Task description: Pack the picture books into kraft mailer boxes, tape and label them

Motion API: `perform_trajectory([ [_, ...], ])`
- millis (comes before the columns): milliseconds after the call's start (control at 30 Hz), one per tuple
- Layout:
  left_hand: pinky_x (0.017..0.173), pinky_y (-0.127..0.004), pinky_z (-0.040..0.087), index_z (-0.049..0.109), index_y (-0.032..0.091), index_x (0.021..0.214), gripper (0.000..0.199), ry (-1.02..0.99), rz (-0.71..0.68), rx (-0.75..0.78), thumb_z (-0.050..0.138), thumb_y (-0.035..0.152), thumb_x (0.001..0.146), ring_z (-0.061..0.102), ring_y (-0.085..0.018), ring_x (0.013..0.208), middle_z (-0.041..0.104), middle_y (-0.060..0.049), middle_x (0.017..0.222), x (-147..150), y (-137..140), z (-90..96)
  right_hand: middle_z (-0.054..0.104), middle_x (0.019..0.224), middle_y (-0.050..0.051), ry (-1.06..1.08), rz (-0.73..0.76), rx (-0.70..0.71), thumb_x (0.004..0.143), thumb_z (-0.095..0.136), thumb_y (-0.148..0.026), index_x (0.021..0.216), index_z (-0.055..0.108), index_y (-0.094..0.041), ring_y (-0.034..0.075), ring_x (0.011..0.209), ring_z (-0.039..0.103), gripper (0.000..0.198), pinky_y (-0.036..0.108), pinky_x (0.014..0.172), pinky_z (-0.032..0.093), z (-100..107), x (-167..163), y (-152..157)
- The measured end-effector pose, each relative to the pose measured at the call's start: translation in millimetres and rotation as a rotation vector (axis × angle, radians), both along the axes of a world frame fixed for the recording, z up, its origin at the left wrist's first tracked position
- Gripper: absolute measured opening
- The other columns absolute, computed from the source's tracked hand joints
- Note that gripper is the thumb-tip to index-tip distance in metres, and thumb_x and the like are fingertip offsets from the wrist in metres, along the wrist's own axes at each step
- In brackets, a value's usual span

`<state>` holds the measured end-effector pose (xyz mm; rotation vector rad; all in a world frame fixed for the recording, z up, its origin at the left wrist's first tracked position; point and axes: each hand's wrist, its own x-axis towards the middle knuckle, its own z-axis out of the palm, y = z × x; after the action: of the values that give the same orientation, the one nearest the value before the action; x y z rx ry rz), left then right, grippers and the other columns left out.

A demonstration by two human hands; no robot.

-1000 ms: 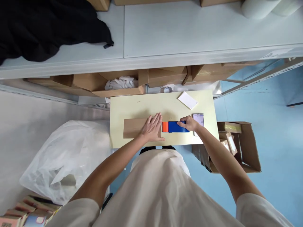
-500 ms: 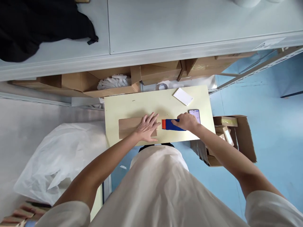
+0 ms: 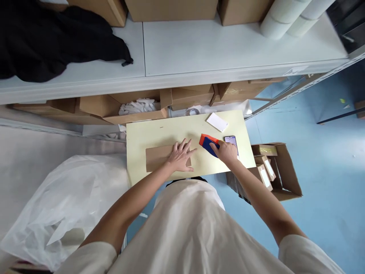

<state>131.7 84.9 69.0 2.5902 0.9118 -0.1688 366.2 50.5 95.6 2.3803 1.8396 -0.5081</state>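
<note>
A flat brown cardboard box [image 3: 158,157] lies on the pale yellow table [image 3: 139,133], long side running left to right. My left hand [image 3: 180,156] rests on its right end, palm down with fingers spread. Just right of the box, my right hand [image 3: 226,152] is closed around a blue and orange tape dispenser [image 3: 209,145]. The dispenser is tilted, with its orange end towards the upper left, apart from the box. Close beyond my right hand lies a phone [image 3: 231,140] with its screen lit, partly covered by the hand.
A small white box [image 3: 217,122] lies near the table's back edge. Behind stand shelves with open cartons [image 3: 139,117] and a tape roll [image 3: 192,111]. An open carton [image 3: 288,173] with small boxes stands on the right, a white plastic bag [image 3: 85,190] on the left.
My right hand has lifted and turned the tape dispenser, so its orange end now points up and left, farther from the box. My left hand stays spread on the box. The camera view has tilted up.
</note>
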Motion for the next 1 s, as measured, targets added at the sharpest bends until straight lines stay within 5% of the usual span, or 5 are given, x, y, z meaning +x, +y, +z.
perform_trajectory([
  [200,0.110,-0.057,0.010,0.011,0.014,0.148,0.075,-0.114,0.181,0.025,0.045,0.041,0.087,-0.001,-0.034,0.143,-0.002,-0.019,0.155,-27,4,1.4,0.067,0.088,0.012,0.238,-0.231,-0.034,0.088,0.035,-0.036,0.102,0.059,-0.016,0.025,0.079,0.061,0.034,0.030,0.064,0.038,-32,-2,-23],
  [367,0.108,-0.060,0.014,0.012,0.009,0.147,0.072,-0.208,0.650,0.099,0.041,0.040,0.089,-0.003,-0.037,0.142,0.001,-0.024,0.154,-85,-11,-13.2,0.066,0.093,0.016,0.211,-0.179,-0.002,0.087,0.036,-0.027,0.109,0.053,-0.011,0.027,0.089,0.060,0.031,0.037,0.083,0.038,-67,-27,-36],
  [533,0.111,-0.052,0.022,0.014,0.006,0.145,0.081,-0.429,1.047,-0.155,0.047,0.048,0.084,0.011,-0.034,0.142,0.017,-0.025,0.151,-135,-29,-38.6,0.067,0.085,0.014,0.210,-0.096,0.000,0.087,0.037,-0.022,0.123,0.047,-0.009,0.029,0.094,0.061,0.040,0.047,0.103,0.024,-96,-37,-44],
  [767,0.109,-0.042,0.032,0.030,0.014,0.142,0.065,-0.700,1.063,-0.465,0.034,0.052,0.088,0.039,-0.026,0.132,0.040,-0.016,0.143,-145,-39,-40.1,0.032,0.147,0.018,0.298,0.002,0.324,0.078,0.052,-0.028,0.145,0.021,-0.014,0.033,0.139,0.021,0.075,0.053,0.112,0.014,-84,-49,-58],
  [1000,0.107,-0.037,0.035,0.010,0.014,0.148,0.097,-0.832,1.006,-0.670,0.055,0.059,0.075,0.032,-0.027,0.136,0.023,-0.016,0.152,-159,-53,-49.4,0.007,0.155,0.016,0.764,0.253,0.135,0.064,0.073,-0.036,0.148,-0.009,-0.019,0.030,0.142,0.011,0.119,0.047,0.111,0.024,-67,-91,-47],
])
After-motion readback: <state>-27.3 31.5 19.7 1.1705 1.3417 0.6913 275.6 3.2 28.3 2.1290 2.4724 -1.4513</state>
